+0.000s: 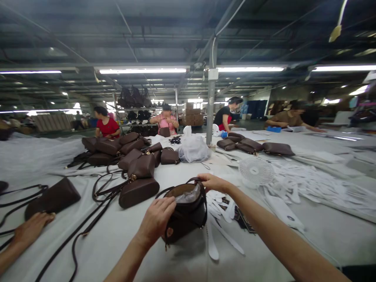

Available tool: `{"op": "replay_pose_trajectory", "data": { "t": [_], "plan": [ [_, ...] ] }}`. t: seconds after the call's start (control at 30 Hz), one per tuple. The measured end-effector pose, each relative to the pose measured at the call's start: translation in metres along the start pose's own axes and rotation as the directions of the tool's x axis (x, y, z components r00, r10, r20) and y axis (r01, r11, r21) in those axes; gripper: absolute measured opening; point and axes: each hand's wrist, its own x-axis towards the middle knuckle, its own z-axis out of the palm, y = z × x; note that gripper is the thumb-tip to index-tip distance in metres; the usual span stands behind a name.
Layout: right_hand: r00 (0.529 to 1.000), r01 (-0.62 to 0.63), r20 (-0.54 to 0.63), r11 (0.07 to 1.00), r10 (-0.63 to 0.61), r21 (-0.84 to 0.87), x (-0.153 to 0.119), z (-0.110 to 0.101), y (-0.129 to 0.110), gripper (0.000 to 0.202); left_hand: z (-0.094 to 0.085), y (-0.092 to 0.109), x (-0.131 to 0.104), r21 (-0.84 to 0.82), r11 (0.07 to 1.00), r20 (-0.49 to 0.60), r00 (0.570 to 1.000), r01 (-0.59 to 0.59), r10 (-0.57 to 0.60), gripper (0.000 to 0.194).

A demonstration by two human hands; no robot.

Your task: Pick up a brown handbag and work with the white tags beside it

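Note:
A dark brown handbag (185,219) stands open on the white-covered table, with clear plastic showing inside its mouth. My left hand (158,217) grips the near left side of its rim, fingers together over the edge. At the far right of the rim, my right hand (213,183) is closed on the bag near its handle (194,179). White paper strips (213,239) and dark cards (245,221) lie just right of the bag.
Brown bags (141,168) with long straps are piled left; more bags (249,145) lie beyond. A co-worker's hand (32,231) touches a bag at far left. A white fan (256,172), a plastic bundle (194,147) and a post (210,98) stand ahead. Several people work beyond.

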Motion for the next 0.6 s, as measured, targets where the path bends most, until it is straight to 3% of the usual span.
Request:
{"op": "replay_pose_trajectory", "data": {
  "t": [0.07,0.1,0.13,0.2,0.27,0.3,0.4,0.5,0.6],
  "plan": [
    [0.999,0.032,-0.002,0.999,-0.032,0.006,0.001,-0.002,0.000,0.028,-0.006,-0.005,0.006,-0.198,0.970,-0.127,0.977,0.144,-0.171,0.021],
    [0.998,0.053,-0.035,0.998,-0.054,-0.017,0.003,-0.003,0.003,0.031,-0.009,-0.007,0.009,-0.350,0.910,-0.187,0.936,0.220,-0.298,0.017],
    [0.994,0.068,-0.083,0.996,-0.072,-0.055,0.003,-0.003,0.007,0.032,-0.013,-0.009,0.011,-0.523,0.806,-0.228,0.865,0.278,-0.447,0.015],
    [0.980,0.051,-0.181,0.985,-0.081,-0.164,0.002,-0.002,0.022,0.029,-0.020,-0.012,0.011,-0.821,0.495,-0.204,0.663,0.285,-0.720,0.009],
    [0.979,-0.011,-0.198,0.964,-0.044,-0.267,-0.005,0.005,0.040,0.020,-0.027,-0.017,0.008,-0.956,0.175,-0.035,0.499,0.236,-0.866,0.007],
    [0.986,-0.032,-0.165,0.951,-0.020,-0.306,-0.012,0.010,0.048,0.016,-0.030,-0.020,0.005,-0.970,0.048,0.069,0.456,0.240,-0.887,0.010],
    [1.000,-0.014,0.009,0.901,0.020,-0.433,-0.041,0.031,0.069,0.030,-0.035,-0.032,-0.006,-0.930,-0.172,0.309,0.436,0.326,-0.845,0.012],
    [0.983,0.121,0.181,0.747,-0.002,-0.653,-0.071,0.050,0.091,0.052,-0.031,-0.043,-0.020,-0.917,-0.189,0.336,0.426,0.350,-0.840,0.009],
    [0.986,0.165,0.144,0.642,-0.085,-0.749,-0.087,0.056,0.131,0.054,-0.015,-0.049,-0.037,-0.901,-0.161,0.337,0.417,0.402,-0.844,0.014]
  ]
}}
